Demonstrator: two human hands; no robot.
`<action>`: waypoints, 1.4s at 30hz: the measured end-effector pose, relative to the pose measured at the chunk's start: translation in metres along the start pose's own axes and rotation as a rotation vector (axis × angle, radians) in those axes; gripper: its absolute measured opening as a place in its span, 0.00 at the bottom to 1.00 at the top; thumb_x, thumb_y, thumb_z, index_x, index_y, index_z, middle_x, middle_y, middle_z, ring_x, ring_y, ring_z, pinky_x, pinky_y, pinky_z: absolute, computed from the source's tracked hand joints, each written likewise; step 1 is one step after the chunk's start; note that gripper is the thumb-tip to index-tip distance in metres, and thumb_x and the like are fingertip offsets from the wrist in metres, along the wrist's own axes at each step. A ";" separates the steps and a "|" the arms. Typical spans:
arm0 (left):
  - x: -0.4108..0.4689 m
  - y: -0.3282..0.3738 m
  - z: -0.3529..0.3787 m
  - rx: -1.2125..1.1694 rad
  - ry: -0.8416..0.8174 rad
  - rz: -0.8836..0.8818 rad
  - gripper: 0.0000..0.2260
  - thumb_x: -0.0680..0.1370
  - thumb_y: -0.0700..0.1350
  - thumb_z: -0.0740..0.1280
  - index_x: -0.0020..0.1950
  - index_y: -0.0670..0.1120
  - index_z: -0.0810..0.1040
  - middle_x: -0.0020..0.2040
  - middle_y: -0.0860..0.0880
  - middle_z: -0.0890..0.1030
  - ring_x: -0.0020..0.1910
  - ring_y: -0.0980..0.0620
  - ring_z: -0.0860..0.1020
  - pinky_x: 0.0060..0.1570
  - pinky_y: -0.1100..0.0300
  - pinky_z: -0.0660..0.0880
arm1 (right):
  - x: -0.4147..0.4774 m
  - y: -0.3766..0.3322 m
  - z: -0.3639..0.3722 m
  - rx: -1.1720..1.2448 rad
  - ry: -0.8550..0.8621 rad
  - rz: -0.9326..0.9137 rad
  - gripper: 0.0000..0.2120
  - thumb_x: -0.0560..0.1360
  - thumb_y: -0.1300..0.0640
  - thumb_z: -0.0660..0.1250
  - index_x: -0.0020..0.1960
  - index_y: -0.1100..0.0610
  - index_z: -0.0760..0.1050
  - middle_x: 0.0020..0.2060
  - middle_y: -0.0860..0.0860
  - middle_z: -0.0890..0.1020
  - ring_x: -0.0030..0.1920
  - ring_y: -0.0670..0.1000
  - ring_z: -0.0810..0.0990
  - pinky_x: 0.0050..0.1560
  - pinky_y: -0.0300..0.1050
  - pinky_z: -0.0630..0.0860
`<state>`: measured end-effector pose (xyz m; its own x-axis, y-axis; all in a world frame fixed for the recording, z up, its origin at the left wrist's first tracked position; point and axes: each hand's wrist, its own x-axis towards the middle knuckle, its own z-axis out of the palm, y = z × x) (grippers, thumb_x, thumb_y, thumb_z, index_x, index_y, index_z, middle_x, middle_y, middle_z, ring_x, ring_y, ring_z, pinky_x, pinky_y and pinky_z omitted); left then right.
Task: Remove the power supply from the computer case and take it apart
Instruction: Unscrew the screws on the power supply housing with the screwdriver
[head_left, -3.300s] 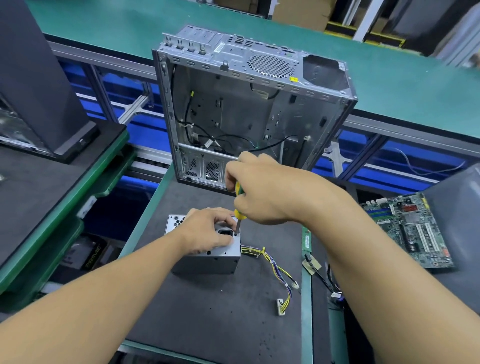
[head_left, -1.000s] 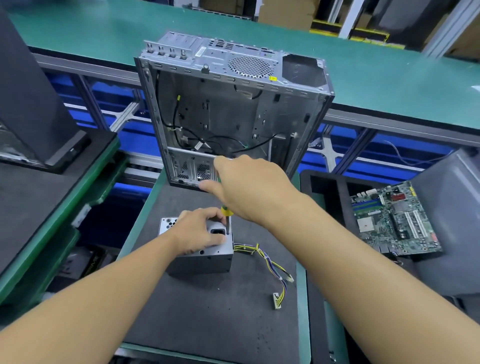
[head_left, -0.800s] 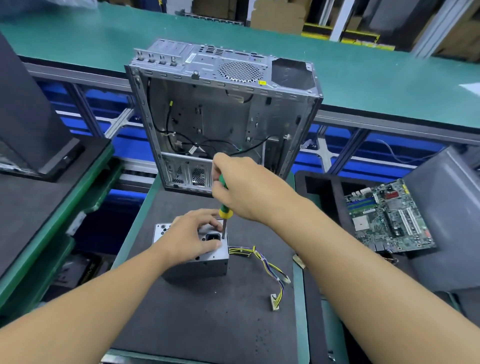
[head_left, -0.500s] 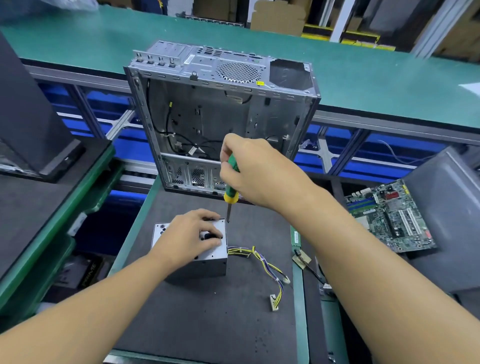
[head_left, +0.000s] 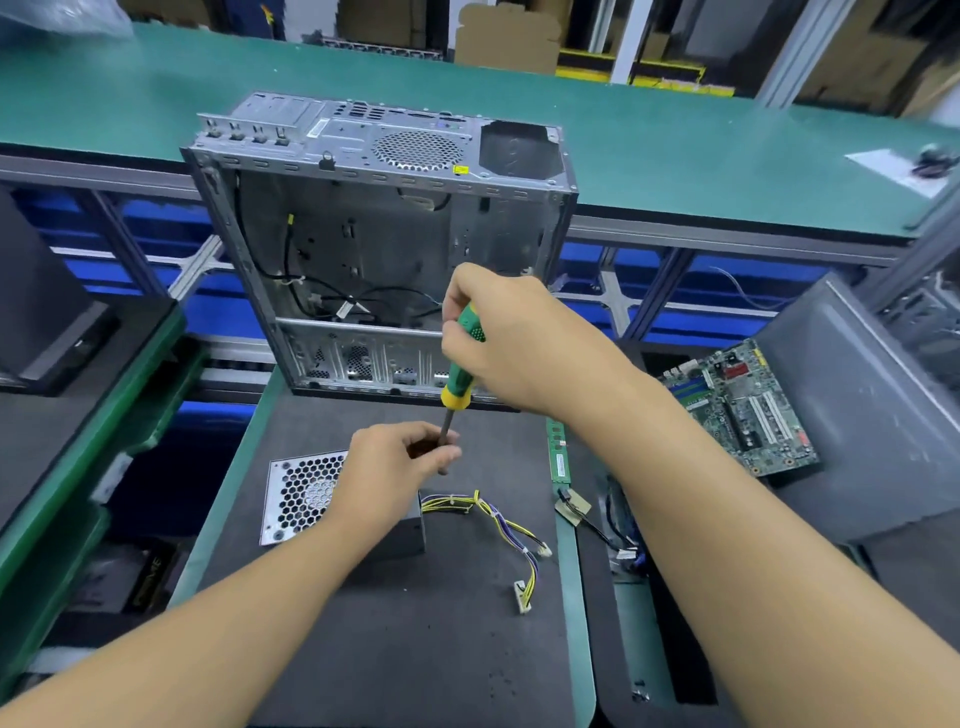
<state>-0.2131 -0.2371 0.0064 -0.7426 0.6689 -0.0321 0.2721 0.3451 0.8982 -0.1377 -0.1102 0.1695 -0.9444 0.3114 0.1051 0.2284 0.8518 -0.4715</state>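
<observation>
Head: right hand (head_left: 519, 343) grips screwdriver (head_left: 460, 374); left hand (head_left: 389, 467) pinches its shaft.

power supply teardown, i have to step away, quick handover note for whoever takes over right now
Right grip holds the screwdriver by its handle, tip down.
Left grip pinches its shaft near the tip, over the power supply.
Done: power supply out of the computer case, lying on the mat.
To do: its housing is closed; open it and strip it.
</observation>
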 end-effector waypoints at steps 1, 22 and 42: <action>0.000 0.001 0.004 -0.019 -0.013 -0.016 0.05 0.74 0.43 0.75 0.44 0.54 0.84 0.34 0.54 0.84 0.36 0.60 0.83 0.42 0.69 0.77 | -0.004 0.003 -0.003 0.007 0.000 0.018 0.03 0.78 0.54 0.60 0.48 0.53 0.69 0.37 0.48 0.76 0.33 0.52 0.75 0.30 0.46 0.68; -0.037 0.028 0.223 -0.235 -0.649 -0.457 0.04 0.76 0.28 0.67 0.45 0.35 0.79 0.46 0.34 0.82 0.37 0.48 0.84 0.34 0.63 0.80 | -0.179 0.123 -0.044 -0.159 0.142 0.566 0.03 0.79 0.54 0.59 0.49 0.54 0.68 0.41 0.50 0.75 0.39 0.53 0.74 0.35 0.49 0.69; -0.002 0.031 0.143 -0.032 -0.527 -0.086 0.11 0.81 0.40 0.58 0.48 0.51 0.78 0.44 0.54 0.85 0.43 0.57 0.83 0.39 0.59 0.77 | -0.144 0.103 -0.029 -0.108 0.210 0.499 0.04 0.79 0.54 0.61 0.51 0.54 0.69 0.32 0.46 0.69 0.29 0.46 0.67 0.31 0.46 0.65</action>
<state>-0.1153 -0.1336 -0.0281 -0.3515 0.8820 -0.3140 0.1988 0.3981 0.8956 0.0287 -0.0554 0.1310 -0.6506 0.7562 0.0698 0.6693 0.6144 -0.4178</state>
